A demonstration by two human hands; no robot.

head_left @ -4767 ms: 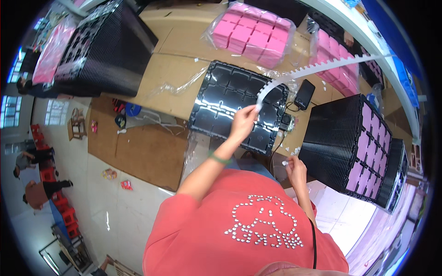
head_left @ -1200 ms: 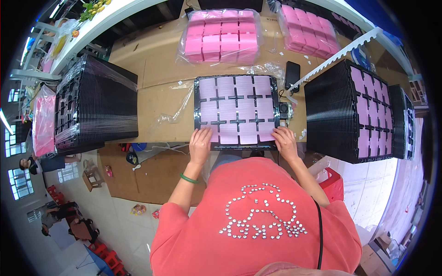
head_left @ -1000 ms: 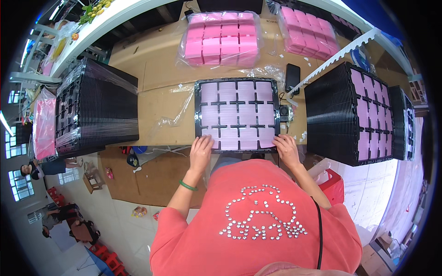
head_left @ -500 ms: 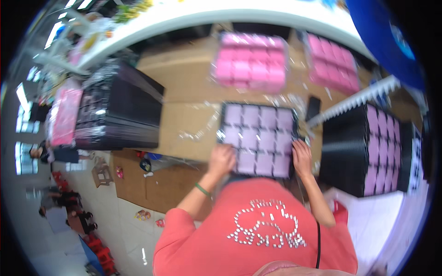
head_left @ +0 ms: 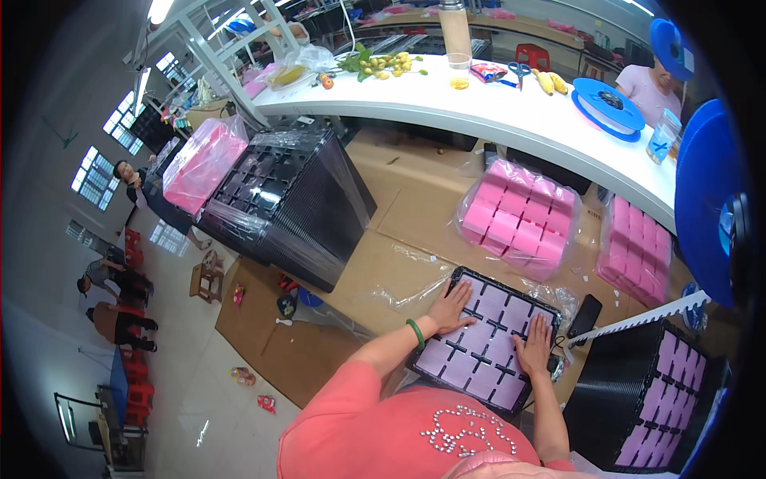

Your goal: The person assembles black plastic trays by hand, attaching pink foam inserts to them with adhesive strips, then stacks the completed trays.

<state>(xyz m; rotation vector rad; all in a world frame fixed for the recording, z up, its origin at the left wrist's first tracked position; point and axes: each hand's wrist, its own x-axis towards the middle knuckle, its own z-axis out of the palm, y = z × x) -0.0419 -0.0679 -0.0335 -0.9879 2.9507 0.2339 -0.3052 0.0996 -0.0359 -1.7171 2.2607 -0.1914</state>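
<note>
Lilac, seemingly foam squares (head_left: 472,366) fill a ribbed black tray (head_left: 511,292) beneath slightly spread left fingers (head_left: 456,299) and right fingers (head_left: 540,330).

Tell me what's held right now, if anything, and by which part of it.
Nothing appears held: left hand and right hand lie open and flat over the lilac pads in the black tray, one toward each side.

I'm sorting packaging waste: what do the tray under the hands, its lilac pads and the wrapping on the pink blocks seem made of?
Tray: probably slightly glossy black plastic; its ridges look moulded.
Lilac pads: matte, likely foam, showing no glints.
Wrapping: apparently clear, shiny plastic film, wrinkled, see-through.
</note>
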